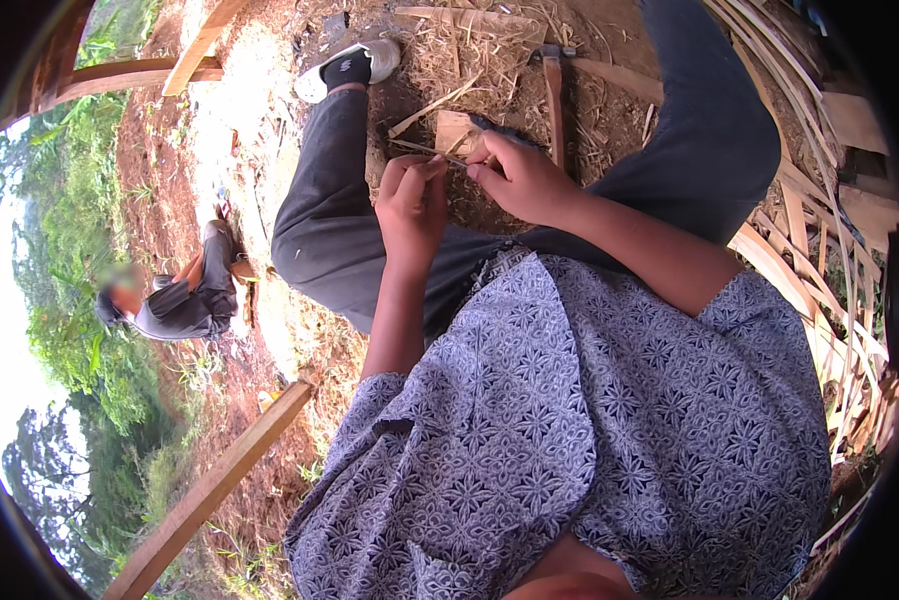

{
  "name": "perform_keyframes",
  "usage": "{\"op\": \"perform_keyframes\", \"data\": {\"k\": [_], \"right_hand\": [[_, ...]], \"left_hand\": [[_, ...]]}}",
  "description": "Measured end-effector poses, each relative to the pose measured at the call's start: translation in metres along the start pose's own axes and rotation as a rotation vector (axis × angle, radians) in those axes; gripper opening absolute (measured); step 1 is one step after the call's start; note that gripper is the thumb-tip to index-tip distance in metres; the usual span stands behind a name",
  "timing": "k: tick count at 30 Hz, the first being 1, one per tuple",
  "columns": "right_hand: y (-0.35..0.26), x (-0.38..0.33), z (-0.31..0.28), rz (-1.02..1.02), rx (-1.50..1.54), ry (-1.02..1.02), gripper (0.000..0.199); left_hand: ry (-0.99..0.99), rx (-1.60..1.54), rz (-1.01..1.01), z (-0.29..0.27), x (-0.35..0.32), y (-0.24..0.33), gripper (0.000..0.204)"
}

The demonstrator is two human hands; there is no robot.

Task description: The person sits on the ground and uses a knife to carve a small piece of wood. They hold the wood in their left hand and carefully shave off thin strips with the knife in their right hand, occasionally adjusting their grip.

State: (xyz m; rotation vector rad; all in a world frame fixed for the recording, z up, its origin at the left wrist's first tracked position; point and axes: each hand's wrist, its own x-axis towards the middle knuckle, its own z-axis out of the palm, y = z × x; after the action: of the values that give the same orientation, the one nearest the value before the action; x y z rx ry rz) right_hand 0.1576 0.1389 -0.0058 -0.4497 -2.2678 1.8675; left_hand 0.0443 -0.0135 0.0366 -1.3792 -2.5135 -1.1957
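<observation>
My left hand (410,200) and my right hand (525,178) meet in front of my lap, each with its fingers pinched. Between them runs a thin pale strip (412,147), probably wood or bamboo, that sticks out past the left fingertips. Just beyond the hands lies a small flat piece of wood (453,128), with a dark object (499,128) beside it, partly hidden behind my right hand. A hammer-like tool (554,105) with a wooden handle and metal head lies farther to the right, between my legs.
Shavings (474,70) and a loose pale strip (435,108) litter the ground between my legs. Many long strips (809,270) are heaped at the right. A wooden post (214,490) slants at the lower left. Another person (194,295) sits farther off on the left.
</observation>
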Motion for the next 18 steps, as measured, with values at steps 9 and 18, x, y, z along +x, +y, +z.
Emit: {"op": "perform_keyframes", "data": {"k": [9,18], "right_hand": [[-0.003,0.004,-0.014,0.158,-0.032,-0.086,0.022],[-0.003,0.031,-0.016,0.257,-0.132,-0.187,0.026]], "left_hand": [[0.048,-0.034,-0.002,0.005,-0.004,-0.002,0.021],[0.105,-0.043,0.004,0.0,0.013,-0.014,0.017]]}}
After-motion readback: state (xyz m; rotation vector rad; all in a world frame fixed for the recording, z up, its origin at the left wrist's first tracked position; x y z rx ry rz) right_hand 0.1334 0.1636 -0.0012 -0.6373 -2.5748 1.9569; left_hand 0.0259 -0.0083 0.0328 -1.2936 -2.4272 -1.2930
